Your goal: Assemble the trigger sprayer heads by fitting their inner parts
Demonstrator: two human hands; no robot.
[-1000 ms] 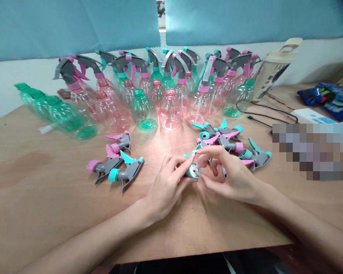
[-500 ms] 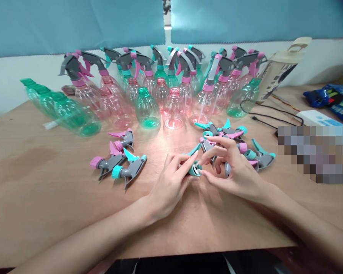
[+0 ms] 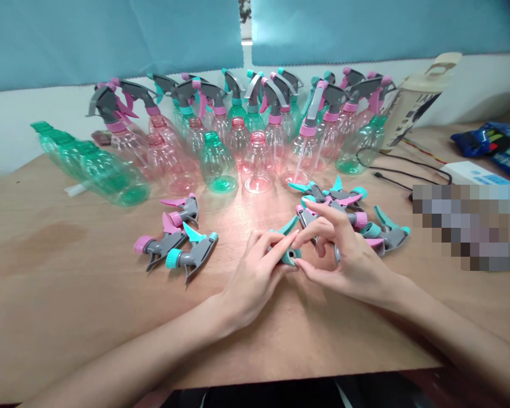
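Head view: both hands meet at mid-table over one teal-collared trigger head (image 3: 289, 253), just above the wooden table (image 3: 68, 294). Left hand (image 3: 255, 275) grips its body, fingers curled round it. Right hand (image 3: 351, 263) pinches the collar between thumb and forefinger, other fingers fanned. Loose heads (image 3: 352, 212) lie piled just behind, three more (image 3: 174, 241) to the left, bottles (image 3: 238, 147) lined up beyond.
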